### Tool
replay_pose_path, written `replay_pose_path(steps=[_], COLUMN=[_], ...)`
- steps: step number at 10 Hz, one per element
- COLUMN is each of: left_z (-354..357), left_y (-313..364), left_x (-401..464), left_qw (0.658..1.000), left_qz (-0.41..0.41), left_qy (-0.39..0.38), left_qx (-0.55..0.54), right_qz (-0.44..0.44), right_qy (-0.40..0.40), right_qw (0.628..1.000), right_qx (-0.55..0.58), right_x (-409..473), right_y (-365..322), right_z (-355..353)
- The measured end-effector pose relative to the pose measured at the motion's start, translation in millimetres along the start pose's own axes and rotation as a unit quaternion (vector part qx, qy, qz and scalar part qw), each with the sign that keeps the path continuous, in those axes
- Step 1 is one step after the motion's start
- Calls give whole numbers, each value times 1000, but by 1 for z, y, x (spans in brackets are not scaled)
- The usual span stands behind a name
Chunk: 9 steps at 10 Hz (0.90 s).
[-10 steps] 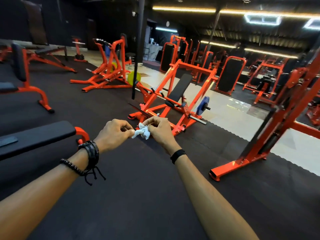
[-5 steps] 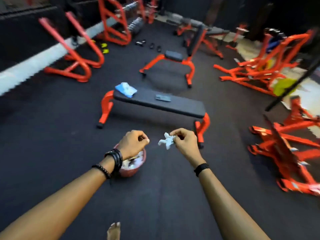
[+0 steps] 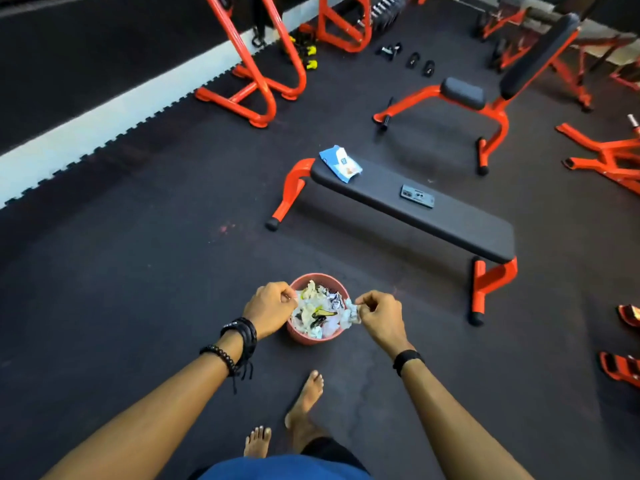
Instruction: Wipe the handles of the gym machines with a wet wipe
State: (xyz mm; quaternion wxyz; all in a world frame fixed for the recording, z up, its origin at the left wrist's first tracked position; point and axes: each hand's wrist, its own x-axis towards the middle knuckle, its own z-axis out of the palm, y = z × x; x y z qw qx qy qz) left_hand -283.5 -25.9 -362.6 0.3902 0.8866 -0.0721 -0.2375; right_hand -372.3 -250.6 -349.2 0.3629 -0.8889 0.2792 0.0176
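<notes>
My right hand (image 3: 379,315) pinches a crumpled white wet wipe (image 3: 352,315) over the right rim of a small pink bin (image 3: 301,336) on the floor. The bin is full of crumpled wipes and scraps. My left hand (image 3: 272,306) hovers over the bin's left rim with fingers curled, and I see nothing held in it. A blue wet wipe packet (image 3: 341,164) lies on the near end of a flat black bench (image 3: 450,220) with orange legs.
A dark phone-like device (image 3: 417,196) lies on the bench. My bare feet (image 3: 304,407) stand just behind the bin. Orange machine frames (image 3: 263,81) and an incline bench (image 3: 485,98) stand beyond; more orange frames (image 3: 609,157) sit at the right. Small dumbbells (image 3: 412,58) lie on the black mat.
My view swung from the gym hall down to the floor. Both hands moved over the pink bin, my left hand let go of the wipe, and my right still pinches it.
</notes>
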Motion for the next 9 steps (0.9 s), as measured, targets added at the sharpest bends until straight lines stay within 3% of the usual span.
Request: replay_pose_path(steps=[4, 5, 6, 9], left_z=[28, 28, 26, 9], left_y=[50, 59, 62, 78], left_x=[115, 136, 150, 206], left_qw=[999, 999, 998, 992], left_qz=[-22, -27, -28, -2], left_qy=[-16, -19, -39, -127], left_qx=[36, 31, 33, -24], right_qz=[43, 61, 90, 167], right_qy=[-46, -117, -128, -57], right_qw=[998, 991, 988, 970], right_qx=[-28, -33, -16, 169], right_x=[133, 162, 178, 209], right_y=[9, 8, 11, 9], right_z=[7, 8, 8, 1])
